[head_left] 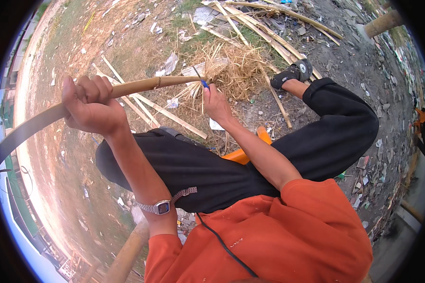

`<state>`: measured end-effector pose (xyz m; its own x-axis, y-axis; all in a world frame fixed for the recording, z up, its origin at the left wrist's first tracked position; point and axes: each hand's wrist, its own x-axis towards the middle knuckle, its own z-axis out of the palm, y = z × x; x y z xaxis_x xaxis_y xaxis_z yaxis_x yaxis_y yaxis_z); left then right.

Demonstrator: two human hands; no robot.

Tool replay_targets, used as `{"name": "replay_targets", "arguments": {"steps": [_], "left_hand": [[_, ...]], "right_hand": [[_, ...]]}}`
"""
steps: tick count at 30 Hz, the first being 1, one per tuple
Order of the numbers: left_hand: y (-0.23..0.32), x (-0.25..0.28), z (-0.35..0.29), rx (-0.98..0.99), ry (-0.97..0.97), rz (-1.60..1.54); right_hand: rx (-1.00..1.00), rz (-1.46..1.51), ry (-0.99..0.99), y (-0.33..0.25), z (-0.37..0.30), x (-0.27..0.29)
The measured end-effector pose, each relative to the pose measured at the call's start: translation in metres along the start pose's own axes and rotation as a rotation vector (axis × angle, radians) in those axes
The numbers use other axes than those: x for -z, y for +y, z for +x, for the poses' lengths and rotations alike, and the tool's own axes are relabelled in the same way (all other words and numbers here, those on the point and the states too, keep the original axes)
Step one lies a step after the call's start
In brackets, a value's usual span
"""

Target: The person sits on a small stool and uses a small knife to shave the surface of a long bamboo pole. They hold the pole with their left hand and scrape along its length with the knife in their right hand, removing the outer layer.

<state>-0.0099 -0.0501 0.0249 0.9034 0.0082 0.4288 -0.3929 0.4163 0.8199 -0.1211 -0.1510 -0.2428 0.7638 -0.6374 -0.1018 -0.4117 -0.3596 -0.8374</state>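
Note:
My left hand [95, 104] is wrapped round a long bamboo strip [137, 87], which bends away to the left edge of the view. At the strip's far end my right hand [217, 104] is closed on a small knife [204, 84]. Blue shows at its grip, and a thin dark blade points up and left across the bamboo. My fingers partly hide the handle, and whether the blade touches the strip I cannot tell. Just beyond lies a heap of pale bamboo shavings [233, 70].
Split bamboo strips [264, 35] lie at the far right and more [167, 113] on the ground left of centre. An orange stool [238, 156] shows between my legs. A thick bamboo pole [127, 252] stands at lower left, another post [383, 23] at far right. Litter covers the ground.

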Motion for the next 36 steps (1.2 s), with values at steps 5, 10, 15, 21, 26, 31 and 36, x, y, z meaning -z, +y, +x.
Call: {"name": "replay_targets", "arguments": {"steps": [5, 10, 15, 21, 26, 31, 36], "left_hand": [[0.000, -0.005, -0.005, 0.010, -0.034, -0.015], [0.001, -0.003, -0.006, -0.038, -0.076, -0.083], [-0.001, -0.001, -0.004, 0.000, -0.060, -0.089], [0.003, 0.001, -0.004, 0.026, -0.021, -0.016], [0.002, -0.002, 0.000, 0.044, -0.013, -0.006], [0.003, -0.004, -0.006, 0.057, -0.055, -0.049], [0.001, 0.001, -0.002, 0.016, -0.017, 0.001]], "right_hand": [[-0.150, -0.112, -0.145, 0.023, -0.013, -0.016], [-0.135, -0.054, -0.065, 0.007, -0.013, -0.009], [-0.152, -0.051, -0.057, 0.010, 0.005, -0.023], [-0.029, -0.062, -0.045, 0.006, 0.002, -0.013], [-0.078, -0.112, -0.107, 0.002, 0.012, -0.011], [-0.191, -0.219, -0.144, 0.047, 0.010, -0.025], [-0.280, -0.146, -0.106, 0.043, -0.006, -0.017]]}}
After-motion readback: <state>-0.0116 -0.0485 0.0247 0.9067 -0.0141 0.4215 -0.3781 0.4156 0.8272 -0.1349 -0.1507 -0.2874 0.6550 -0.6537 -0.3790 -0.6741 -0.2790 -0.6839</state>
